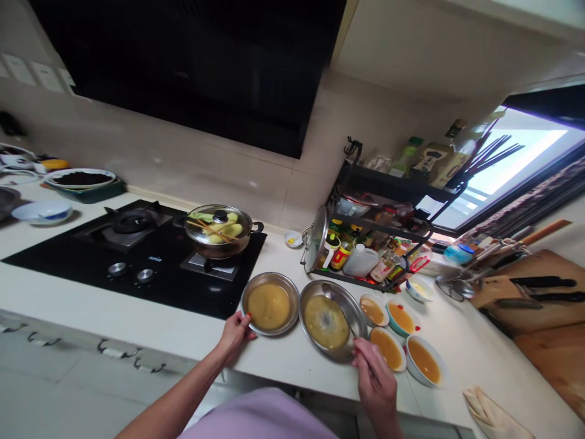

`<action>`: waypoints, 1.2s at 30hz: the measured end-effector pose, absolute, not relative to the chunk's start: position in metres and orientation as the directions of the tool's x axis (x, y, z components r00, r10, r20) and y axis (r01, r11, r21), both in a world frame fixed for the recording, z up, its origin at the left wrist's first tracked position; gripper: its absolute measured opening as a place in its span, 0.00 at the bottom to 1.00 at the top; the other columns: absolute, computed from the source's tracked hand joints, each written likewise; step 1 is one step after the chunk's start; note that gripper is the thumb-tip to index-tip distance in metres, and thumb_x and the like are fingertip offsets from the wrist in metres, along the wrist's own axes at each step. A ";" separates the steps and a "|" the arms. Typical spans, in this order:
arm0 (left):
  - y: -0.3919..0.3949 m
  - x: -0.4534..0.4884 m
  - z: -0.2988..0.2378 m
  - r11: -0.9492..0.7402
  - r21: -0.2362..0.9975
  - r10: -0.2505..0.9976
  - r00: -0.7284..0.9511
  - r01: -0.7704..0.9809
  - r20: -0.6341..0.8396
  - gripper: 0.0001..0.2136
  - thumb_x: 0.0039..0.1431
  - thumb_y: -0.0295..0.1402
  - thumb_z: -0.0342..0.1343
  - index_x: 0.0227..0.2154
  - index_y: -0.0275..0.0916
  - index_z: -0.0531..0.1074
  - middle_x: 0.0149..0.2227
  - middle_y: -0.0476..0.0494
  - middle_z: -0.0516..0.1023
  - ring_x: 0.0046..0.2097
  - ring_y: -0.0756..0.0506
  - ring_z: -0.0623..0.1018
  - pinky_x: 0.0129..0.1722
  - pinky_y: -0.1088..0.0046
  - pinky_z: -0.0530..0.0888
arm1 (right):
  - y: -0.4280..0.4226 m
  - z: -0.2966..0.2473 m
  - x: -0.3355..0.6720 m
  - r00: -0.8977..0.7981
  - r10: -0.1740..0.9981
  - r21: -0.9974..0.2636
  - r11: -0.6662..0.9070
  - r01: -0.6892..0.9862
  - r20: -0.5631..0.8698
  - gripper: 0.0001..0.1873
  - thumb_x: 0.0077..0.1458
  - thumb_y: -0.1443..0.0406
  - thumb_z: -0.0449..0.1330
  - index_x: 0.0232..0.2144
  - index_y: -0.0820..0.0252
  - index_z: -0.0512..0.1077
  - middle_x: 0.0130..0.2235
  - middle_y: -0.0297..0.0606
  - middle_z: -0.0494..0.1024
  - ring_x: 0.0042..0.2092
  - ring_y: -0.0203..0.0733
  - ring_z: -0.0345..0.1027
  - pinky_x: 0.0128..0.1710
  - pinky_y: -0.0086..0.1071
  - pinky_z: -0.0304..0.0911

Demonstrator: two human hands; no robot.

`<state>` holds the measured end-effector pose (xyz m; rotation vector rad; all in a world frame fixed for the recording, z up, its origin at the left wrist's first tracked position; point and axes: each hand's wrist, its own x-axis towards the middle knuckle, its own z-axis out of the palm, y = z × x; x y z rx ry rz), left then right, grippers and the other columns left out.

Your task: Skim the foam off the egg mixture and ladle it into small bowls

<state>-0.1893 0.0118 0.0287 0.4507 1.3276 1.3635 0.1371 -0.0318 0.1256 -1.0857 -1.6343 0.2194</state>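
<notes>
My left hand (237, 335) grips the near left rim of a round metal bowl (292, 317) holding yellowish liquid, thumb on top and fingers below. My right hand (377, 378) is closed around the thin handle of a metal spoon (351, 331), over the near right rim of a second metal bowl (356, 311). This bowl also holds yellowish liquid and appears slightly tilted. Just right of it stand several small bowls of orange-brown liquid, among them a white bowl (402, 363) close to my right hand.
A lidded pan (219, 244) with green vegetables and chopsticks sits on the black gas hob (173, 286). Behind the bowls is a rack (388, 228) of bottles. Knives (543, 281) and a folded cloth (493, 411) lie to the right. A range hood (192, 61) hangs above.
</notes>
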 end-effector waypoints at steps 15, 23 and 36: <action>0.013 -0.190 0.019 0.238 0.869 0.872 -0.298 -0.435 -0.388 0.20 0.41 0.43 0.67 0.20 0.39 0.59 0.17 0.59 0.62 0.18 0.56 0.66 0.19 0.75 0.76 | -0.004 0.078 0.035 0.117 0.976 -0.979 0.173 0.111 0.186 0.21 0.54 0.49 0.58 0.37 0.62 0.73 0.19 0.32 0.73 0.23 0.39 0.71 0.29 0.35 0.72; 0.012 -0.192 0.020 0.262 0.862 0.869 -0.282 -0.435 -0.406 0.20 0.41 0.42 0.68 0.20 0.39 0.60 0.18 0.57 0.63 0.20 0.54 0.68 0.20 0.74 0.77 | -0.003 0.103 0.049 0.267 0.963 -0.993 0.071 -0.094 0.043 0.25 0.45 0.48 0.65 0.35 0.62 0.71 0.18 0.31 0.73 0.23 0.41 0.72 0.30 0.36 0.70; 0.012 -0.194 0.015 0.248 0.868 0.874 -0.288 -0.430 -0.392 0.20 0.43 0.43 0.68 0.20 0.38 0.61 0.18 0.58 0.63 0.20 0.55 0.67 0.19 0.75 0.77 | -0.008 0.131 0.093 0.463 0.881 -0.960 0.042 -0.277 -0.095 0.26 0.37 0.53 0.71 0.36 0.63 0.70 0.23 0.37 0.77 0.24 0.40 0.71 0.21 0.29 0.64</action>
